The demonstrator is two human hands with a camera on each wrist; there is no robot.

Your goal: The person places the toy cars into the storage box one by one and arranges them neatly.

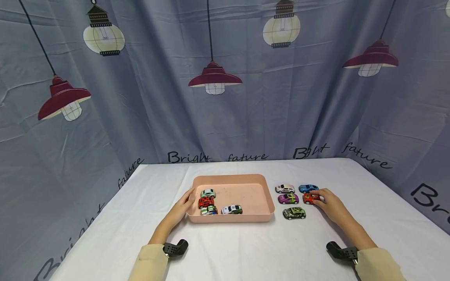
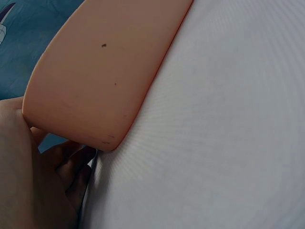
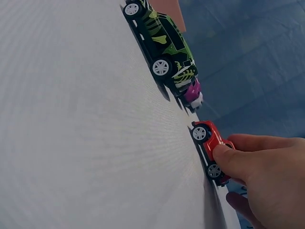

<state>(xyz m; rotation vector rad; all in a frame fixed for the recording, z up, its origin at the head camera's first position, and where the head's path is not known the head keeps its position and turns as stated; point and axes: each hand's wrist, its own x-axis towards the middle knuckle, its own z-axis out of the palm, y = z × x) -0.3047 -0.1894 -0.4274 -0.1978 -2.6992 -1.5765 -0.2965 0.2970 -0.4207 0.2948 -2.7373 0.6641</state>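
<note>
My left hand holds the left side of a pink plastic tray. In the left wrist view the thumb lies at the tray's rim and the fingers curl beside its outer wall. Inside the tray stand a mint toy car, a red one, a white-green one and a white one. Right of the tray, my right hand pinches a red toy car between thumb and fingers, close over the cloth.
Near the right hand stand a blue car, a white car, a purple car and a green camouflage car. A white cloth covers the table. A lamp-print curtain hangs behind it.
</note>
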